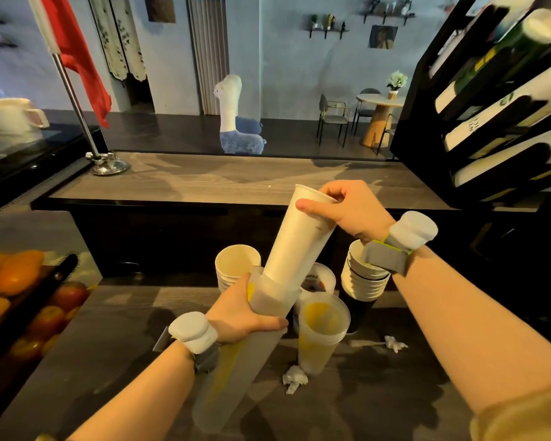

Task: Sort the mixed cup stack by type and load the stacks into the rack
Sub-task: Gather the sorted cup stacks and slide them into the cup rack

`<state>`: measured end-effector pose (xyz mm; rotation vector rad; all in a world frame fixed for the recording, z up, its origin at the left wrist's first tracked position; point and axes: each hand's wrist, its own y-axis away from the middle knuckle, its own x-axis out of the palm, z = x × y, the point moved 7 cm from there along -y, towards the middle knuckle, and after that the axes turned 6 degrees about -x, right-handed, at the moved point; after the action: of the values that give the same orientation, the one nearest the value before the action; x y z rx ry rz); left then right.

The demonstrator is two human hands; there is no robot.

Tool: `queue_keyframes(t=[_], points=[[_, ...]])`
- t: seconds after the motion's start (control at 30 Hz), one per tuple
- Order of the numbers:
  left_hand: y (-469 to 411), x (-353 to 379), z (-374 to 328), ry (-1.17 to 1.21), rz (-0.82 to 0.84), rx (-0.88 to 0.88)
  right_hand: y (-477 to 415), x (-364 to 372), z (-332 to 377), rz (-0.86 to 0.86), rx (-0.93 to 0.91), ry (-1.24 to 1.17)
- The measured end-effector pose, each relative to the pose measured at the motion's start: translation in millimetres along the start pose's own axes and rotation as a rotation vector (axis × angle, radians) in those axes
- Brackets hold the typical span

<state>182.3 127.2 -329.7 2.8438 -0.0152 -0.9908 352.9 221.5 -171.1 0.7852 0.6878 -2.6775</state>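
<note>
Fingers of right hand [347,211] pinching white cup stack [296,240] rim; left hand [245,313] around frosted stack [236,361].

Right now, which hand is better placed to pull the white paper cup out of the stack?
Right hand: it pinches the white paper cup at its rim; left hand braces the frosted plastic cup stack.

rack [503,128] — cut by right edge | fruit [10,281] — cut left | black-cup stack [360,300] base hidden
</note>
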Motion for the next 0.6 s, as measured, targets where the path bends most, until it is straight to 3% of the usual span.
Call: queue_keyframes(t=[0.2,0.43,0.6], points=[[-7.5,-2.6,-4.1,0.095,-0.01,0.006,-2.9,-18.7,3.9,0.099,-0.008,0.091],[-6.0,-9.2,-10.4,0.116,0.002,0.043,-5.9,-69.2,2.5,-0.262,-0.029,-0.036],[0.1,-46.3,-22.8,0.197,-0.042,0.078,-7.4,-62.7,8.9,-0.3,-0.126,-0.059]])
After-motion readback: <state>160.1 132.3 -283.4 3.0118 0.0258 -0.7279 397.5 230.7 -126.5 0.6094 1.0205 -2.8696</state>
